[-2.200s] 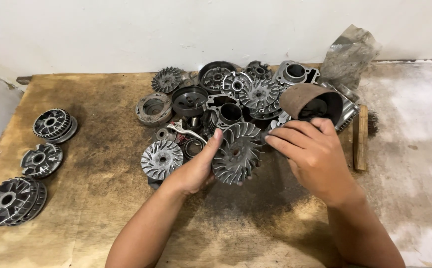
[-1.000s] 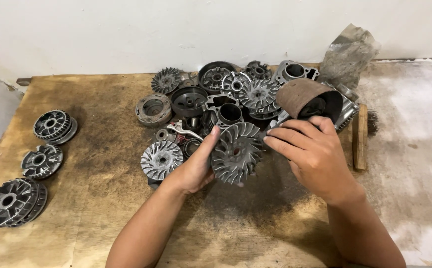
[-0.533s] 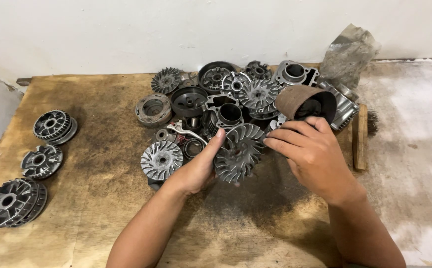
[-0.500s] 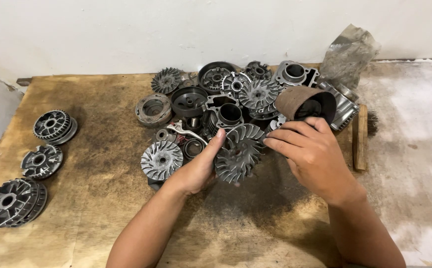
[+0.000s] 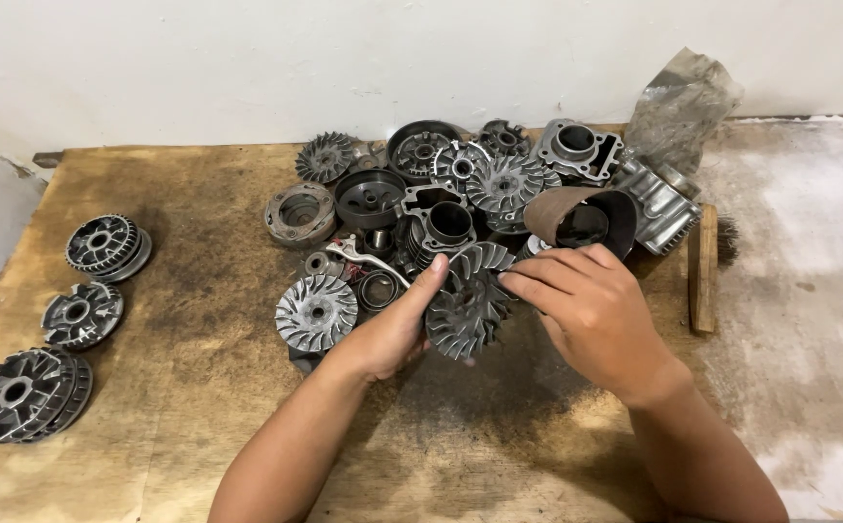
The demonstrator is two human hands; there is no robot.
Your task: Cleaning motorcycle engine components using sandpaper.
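So your left hand (image 5: 387, 334) is wrapped around the finned metal disc (image 5: 470, 300), thumb up along its left rim w/ the rest of the fingers tucked behind/under it, so that's a proper closed hold, not just a touch. Disc is lifted and tilted, fins facing you-ish, sitting right at the front edge of the parts pile (image 5: 460, 194), approx mid-board.

Your right hand (image 5: 591, 310) comes in from the right, fingers bunched close together and curled, fingertips (image 5: 513, 281) pressed on the disc's upper right edge. Narrow grip, barely any gap btw fingers and thumb. Whether it's pinching something small against the fins, can't tell, the hand hides it.

Other stuff around:
- another finned disc (image 5: 317, 312) lying flat just left of your left hand, not touching it afaict
- a silver lever (image 5: 368, 257) just above your left thumb
- a rusty brown drum (image 5: 584, 215) on its side right behind your right hand, open end facing you
- three dark round discs (image 5: 77, 315) set apart in a column on the far left of the wooden board (image 5: 189, 387), well away from both hands
- a wood block (image 5: 702, 266) on edge right of the pile, crumpled plastic (image 5: 683, 102) at the back by the wall
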